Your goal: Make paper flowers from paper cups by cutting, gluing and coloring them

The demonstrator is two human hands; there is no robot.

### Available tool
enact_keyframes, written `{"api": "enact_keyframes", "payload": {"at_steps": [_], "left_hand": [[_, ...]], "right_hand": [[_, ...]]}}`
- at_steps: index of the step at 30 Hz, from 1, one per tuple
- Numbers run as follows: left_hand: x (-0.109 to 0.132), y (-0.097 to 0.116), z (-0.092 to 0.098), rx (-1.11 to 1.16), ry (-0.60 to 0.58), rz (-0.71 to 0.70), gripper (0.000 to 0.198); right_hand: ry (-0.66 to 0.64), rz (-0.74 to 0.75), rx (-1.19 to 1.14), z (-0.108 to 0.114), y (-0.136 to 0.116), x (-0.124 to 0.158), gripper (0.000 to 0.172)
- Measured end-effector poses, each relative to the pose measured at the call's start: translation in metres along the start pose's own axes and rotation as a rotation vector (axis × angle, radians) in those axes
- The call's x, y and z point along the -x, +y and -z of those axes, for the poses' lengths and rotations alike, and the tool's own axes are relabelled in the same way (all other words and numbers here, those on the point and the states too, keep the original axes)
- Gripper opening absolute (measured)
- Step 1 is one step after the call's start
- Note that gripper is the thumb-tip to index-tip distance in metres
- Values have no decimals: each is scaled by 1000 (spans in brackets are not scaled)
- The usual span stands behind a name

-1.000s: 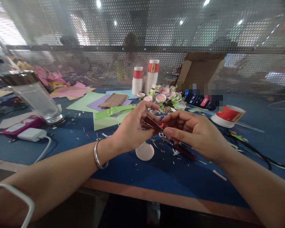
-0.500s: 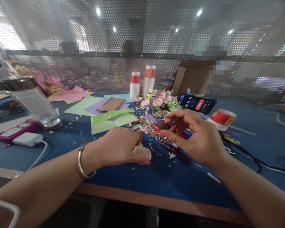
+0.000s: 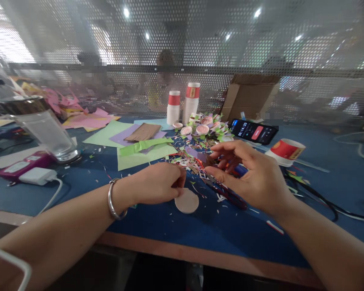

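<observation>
**Q:** Fingers?
**A:** Left hand (image 3: 157,182): curled shut just above a pale round paper disc (image 3: 187,201), which lies bare on the blue surface (image 3: 79,190). Any hold cannot be told. Right hand (image 3: 255,178): pinched on a small dark paper scrap (image 3: 204,160).

**Q:** Progress? Hidden?
**A:** Decorated paper discs (image 3: 203,129) are heaped beyond. The dark red object (image 3: 230,197) under the right hand is not made out.

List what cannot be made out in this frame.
All in the head view:
- the left hand: its curled fingers hide whether it holds anything.
- the right hand: its fingertips merge with the paper scraps, so grip or mere touch is unclear.
- the dark red object: partly under the right hand, kind unclear.
- the people: blurred by the perforated screen.
</observation>
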State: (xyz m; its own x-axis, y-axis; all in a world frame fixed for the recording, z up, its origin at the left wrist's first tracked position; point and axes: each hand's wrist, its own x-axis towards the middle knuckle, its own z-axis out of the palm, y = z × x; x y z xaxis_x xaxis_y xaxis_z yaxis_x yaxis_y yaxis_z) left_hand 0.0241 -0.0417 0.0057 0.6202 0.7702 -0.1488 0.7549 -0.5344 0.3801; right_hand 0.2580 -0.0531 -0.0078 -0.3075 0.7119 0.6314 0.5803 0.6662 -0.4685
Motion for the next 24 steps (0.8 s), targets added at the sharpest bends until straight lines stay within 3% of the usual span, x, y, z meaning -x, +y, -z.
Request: {"api": "enact_keyframes", "payload": {"at_steps": [5, 10, 17, 24], "left_hand": [[-7, -7, 2, 177, 61, -1, 6], [-23, -16, -5, 676, 173, -70, 6], [-33, -19, -7, 1171, 84, 33, 18], [-34, -22, -6, 1274, 10, 75, 20]], "right_hand": [[-13, -4, -13, 1, -1, 1, 35], [-48, -6, -14, 2, -1, 1, 36], [-149, 59, 52, 1, -1, 1, 35], [-232, 214, 176, 1, 0, 2, 28]]}}
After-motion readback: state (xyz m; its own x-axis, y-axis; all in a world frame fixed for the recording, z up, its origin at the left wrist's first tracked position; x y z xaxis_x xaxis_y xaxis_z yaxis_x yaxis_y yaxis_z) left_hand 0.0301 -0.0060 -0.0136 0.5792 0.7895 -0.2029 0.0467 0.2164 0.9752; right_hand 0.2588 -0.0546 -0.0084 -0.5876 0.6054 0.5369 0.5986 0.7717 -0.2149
